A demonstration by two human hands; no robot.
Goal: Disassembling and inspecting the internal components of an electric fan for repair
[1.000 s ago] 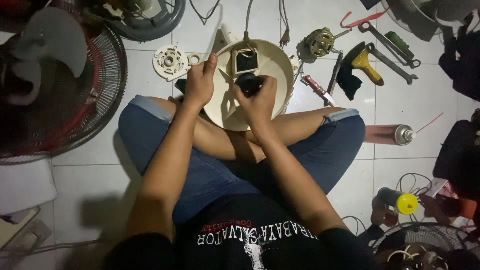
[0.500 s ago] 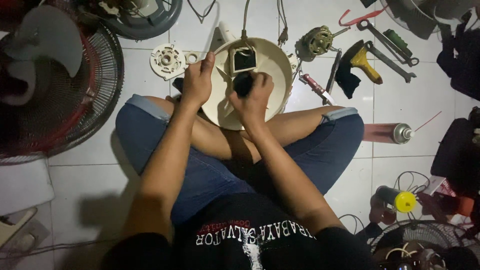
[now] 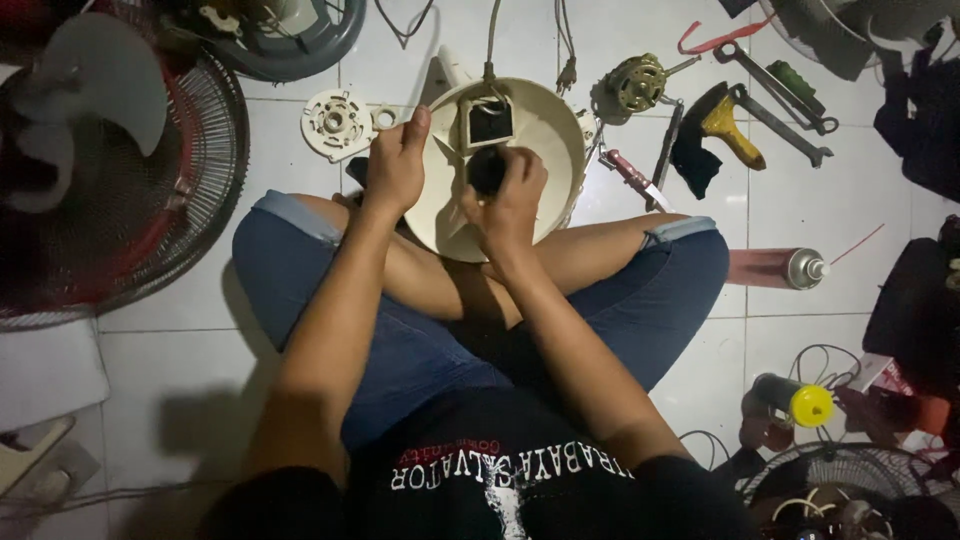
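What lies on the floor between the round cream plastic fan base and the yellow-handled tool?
In the head view, between the round cream plastic fan base and the yellow-handled tool lie a red-handled screwdriver and a brass-coloured fan motor.

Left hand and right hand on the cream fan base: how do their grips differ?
The left hand clasps the rim of the cream fan base at its left edge, thumb up. The right hand sits inside the base, closed around a small black part below the square opening. Both hands rest on the base.
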